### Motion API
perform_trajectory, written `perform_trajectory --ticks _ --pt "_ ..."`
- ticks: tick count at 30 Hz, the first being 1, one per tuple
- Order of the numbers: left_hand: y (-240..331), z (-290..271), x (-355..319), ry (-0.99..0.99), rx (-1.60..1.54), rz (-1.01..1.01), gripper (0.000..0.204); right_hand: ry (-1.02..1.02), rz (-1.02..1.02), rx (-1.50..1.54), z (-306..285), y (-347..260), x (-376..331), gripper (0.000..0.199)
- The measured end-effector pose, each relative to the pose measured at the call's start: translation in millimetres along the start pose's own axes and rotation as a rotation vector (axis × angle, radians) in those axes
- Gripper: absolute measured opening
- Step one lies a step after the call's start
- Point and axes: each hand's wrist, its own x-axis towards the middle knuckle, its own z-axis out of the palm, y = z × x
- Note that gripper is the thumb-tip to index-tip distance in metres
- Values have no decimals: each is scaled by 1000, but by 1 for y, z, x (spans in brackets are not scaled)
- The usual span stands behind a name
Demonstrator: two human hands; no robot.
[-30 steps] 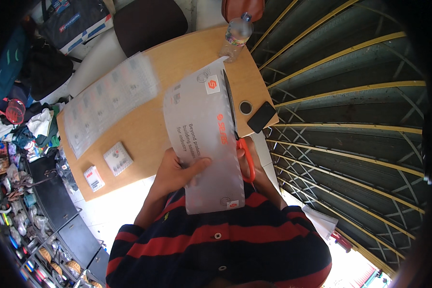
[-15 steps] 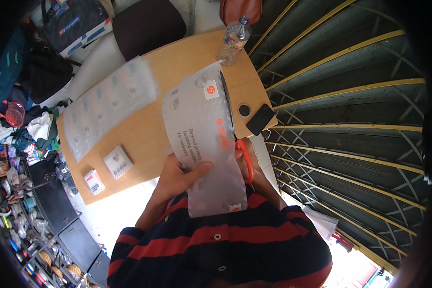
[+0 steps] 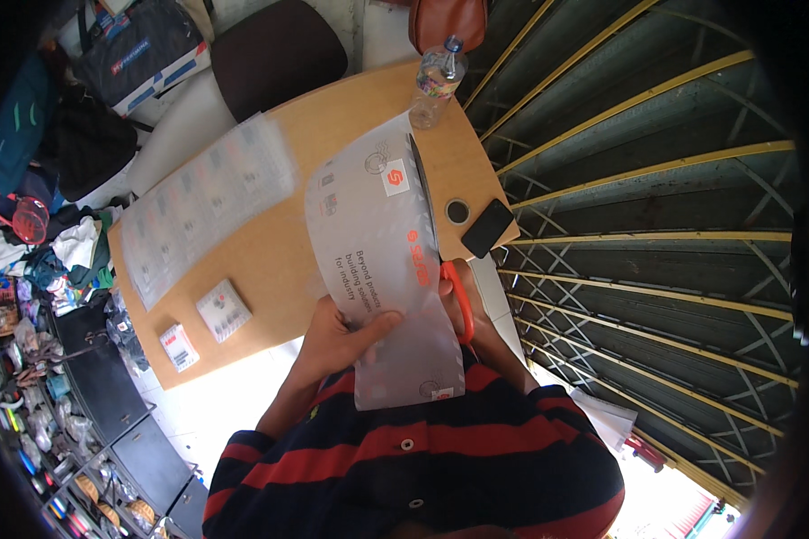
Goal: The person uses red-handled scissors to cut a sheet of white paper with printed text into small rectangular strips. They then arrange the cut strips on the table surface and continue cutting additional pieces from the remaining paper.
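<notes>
A long translucent grey-white printed sheet [image 3: 368,216] with orange marks stands out in front of my body, its far end over the table. My left hand [image 3: 340,340] grips its left side, thumb on top. At the sheet's right edge, my right hand [image 3: 454,296] is closed on scissors with an orange handle [image 3: 464,313]. Part of a dark blade [image 3: 421,175] shows along that edge; the sheet hides the rest of the blades and some right fingers.
On the wooden table [image 3: 279,278] lie more printed sheets [image 3: 207,198], two small packets [image 3: 223,311], a tape roll [image 3: 457,211] and a black phone [image 3: 488,228]. A plastic bottle [image 3: 436,85] stands at the far corner. A folding metal gate [image 3: 638,225] runs along the right.
The sheet has shifted very slightly and looks more creased near my left thumb. Both hands keep their grips in nearly the same places.
</notes>
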Motion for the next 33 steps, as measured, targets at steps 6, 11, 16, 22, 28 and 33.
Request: perform_trajectory --ticks 6,11,16,22,28,33 --pt "-4 1 -2 -7 28 -37 20 47 -105 27 2 -6 7 95" --pt "2 3 -2 -18 3 -94 20 21 -2 47 0 1 4 99" --pt "-2 3 -3 -22 -6 -56 20 6 -41 116 0 -3 7 98" --pt "-2 4 -2 -38 -11 -61 21 51 -7 126 2 11 5 94" --pt "-8 5 -3 -37 -25 -32 21 -37 -4 212 1 24 10 88" --pt "-12 5 -2 -46 -35 16 21 79 -34 246 6 10 8 85"
